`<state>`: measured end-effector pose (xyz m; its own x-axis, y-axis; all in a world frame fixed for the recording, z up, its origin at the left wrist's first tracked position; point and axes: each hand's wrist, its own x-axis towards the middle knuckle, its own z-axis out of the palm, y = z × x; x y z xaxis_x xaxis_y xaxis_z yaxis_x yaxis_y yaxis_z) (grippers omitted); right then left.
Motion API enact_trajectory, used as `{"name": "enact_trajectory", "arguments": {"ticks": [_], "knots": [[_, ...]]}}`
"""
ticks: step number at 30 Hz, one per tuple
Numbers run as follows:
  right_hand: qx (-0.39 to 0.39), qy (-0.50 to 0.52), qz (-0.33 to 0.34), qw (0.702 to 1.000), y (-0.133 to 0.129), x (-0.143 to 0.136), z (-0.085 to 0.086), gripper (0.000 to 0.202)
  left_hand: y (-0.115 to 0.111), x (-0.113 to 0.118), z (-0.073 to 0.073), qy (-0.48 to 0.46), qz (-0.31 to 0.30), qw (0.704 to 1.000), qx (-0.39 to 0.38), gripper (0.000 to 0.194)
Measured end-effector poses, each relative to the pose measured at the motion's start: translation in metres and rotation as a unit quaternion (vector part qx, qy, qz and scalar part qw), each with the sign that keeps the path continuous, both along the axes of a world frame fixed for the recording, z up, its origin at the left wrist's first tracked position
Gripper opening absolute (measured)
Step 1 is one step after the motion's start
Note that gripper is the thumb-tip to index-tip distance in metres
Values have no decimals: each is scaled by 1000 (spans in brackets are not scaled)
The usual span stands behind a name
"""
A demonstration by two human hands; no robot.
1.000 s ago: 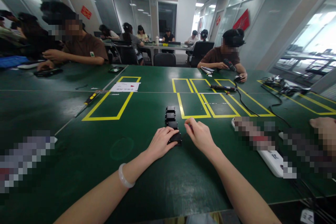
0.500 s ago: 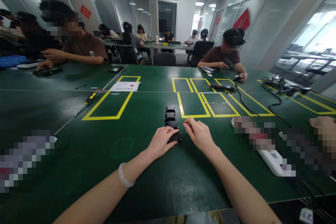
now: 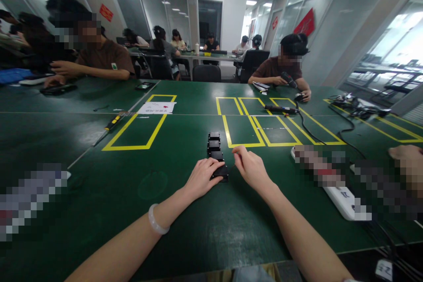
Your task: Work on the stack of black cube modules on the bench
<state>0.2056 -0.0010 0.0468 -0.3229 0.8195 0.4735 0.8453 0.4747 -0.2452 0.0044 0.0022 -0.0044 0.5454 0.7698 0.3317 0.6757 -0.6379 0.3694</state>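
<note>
Several small black box-shaped parts stand in a row running away from me at the middle of the green table (image 3: 185, 229). The nearest black box (image 3: 224, 172) is gripped by my left hand (image 3: 201, 179), thumb on the near side and fingers over its top; the hand hides part of it. Beyond it, another black box (image 3: 214, 145) in the row lies untouched. Just right of the row, my right hand (image 3: 253, 168) is closed, thumb and fingertips together. Whatever it pinches, if anything, is too small to make out.
Yellow tape rectangles mark the table beyond my hands. A yellow-black screwdriver (image 3: 114, 122) and a paper sheet (image 3: 157, 108) lie left; a black power screwdriver (image 3: 280, 109) with a cable lies right. A white strip-shaped device (image 3: 345, 198) sits right. Co-workers sit opposite; another hand (image 3: 406, 158) appears far right.
My right hand has shifted very slightly to the right, away from the black box. My left hand keeps its grip, and the row of boxes stays in place.
</note>
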Motion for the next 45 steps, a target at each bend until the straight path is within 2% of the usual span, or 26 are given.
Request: {"name": "enact_trajectory", "arguments": {"ticks": [12, 18, 25, 31, 34, 36, 38, 41, 45], "knots": [[12, -4, 1, 1000, -1, 0, 1, 17, 1, 0, -3, -1, 2, 1000, 2, 42], [-13, 2, 17, 1000, -2, 1, 2, 18, 0, 1, -1, 1, -2, 1000, -4, 44], [-118, 75, 75, 987, 0, 5, 11, 27, -1, 1, 1, 4, -1, 1000, -2, 41], [-92, 119, 94, 984, -3, 3, 17, 34, 0, 2, 0, 2, -2, 1000, -2, 43], [-166, 208, 116, 957, -2, 3, 14, 37, 0, 2, 0, 4, 0, 1000, -3, 44], [-255, 276, 133, 917, -1, 3, 12, 38, 0, 1, 0, 4, -1, 1000, -3, 43], [-307, 326, 154, 881, 0, 3, 10, 38, 0, 1, 0, 3, -2, 1000, -2, 42], [-350, 378, 171, 840, 1, 1, 11, 39, 0, 1, 0, 3, -3, 1000, -4, 41], [-376, 417, 179, 808, 0, 1, 14, 41, -1, 1, 2, 2, -4, 1000, -5, 42]]}}
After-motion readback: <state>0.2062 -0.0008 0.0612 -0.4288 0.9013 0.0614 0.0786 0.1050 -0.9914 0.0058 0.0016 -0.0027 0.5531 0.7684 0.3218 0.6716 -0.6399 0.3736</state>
